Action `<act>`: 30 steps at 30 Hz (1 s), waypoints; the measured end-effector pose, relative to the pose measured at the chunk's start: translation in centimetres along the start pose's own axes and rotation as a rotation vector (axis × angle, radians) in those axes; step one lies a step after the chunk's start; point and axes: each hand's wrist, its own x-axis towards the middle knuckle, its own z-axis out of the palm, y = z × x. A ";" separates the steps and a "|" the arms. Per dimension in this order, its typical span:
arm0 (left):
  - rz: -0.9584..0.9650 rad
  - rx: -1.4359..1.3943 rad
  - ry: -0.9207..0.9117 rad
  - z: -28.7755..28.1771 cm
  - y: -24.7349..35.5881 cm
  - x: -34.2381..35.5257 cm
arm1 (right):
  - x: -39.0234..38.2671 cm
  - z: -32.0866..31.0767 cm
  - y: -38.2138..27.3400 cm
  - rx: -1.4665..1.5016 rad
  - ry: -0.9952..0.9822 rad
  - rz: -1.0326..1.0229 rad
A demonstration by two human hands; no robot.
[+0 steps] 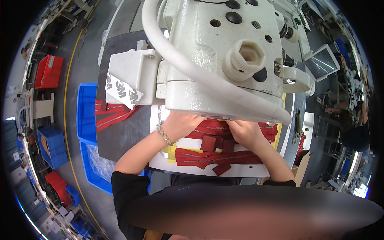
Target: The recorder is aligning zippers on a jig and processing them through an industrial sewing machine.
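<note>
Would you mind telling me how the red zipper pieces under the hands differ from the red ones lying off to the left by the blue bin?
The red zipper pieces on the white work surface lie directly under the machine head, with the left hand and right hand pressing on them; the red pieces at the table's left edge lie untouched. The near pieces spread in crossed strips with square tabs; the left ones fan loosely toward the blue bin. Both are red with pale zipper teeth.
</note>
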 end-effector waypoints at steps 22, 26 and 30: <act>-0.056 -0.108 -0.051 0.6 -0.6 0.7 | 1.9 0.3 -1.8 -0.114 0.105 0.056; 0.020 -0.259 -0.106 0.0 -2.4 0.8 | 2.1 0.4 -1.7 -0.171 0.080 0.024; 0.082 -0.177 -0.088 0.0 -2.4 0.8 | 2.0 0.5 -1.5 -0.196 0.096 -0.014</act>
